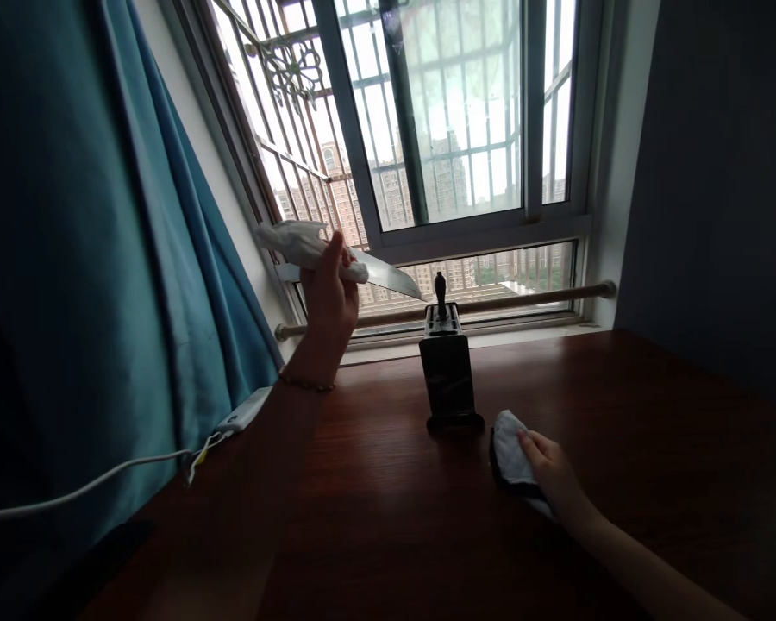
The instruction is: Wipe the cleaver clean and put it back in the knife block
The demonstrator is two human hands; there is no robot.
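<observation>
My left hand (327, 297) is raised in front of the window, its fingers closed around a knife (388, 278) and a crumpled white tissue (297, 243) wrapped over the blade near the handle. The blade points right, toward a dark knife block (449, 375) standing on the wooden table (621, 414). One dark handle sticks up from the block. My right hand (549, 470) rests low on the table to the right of the block, fingers curled on a white cloth with a dark edge (510, 457).
A teal curtain (103, 259) hangs along the left. A white charger with its cable (242, 414) lies at the table's left edge. A barred window (440, 121) and a wooden rail (530, 300) run behind the table. A dark wall stands at right.
</observation>
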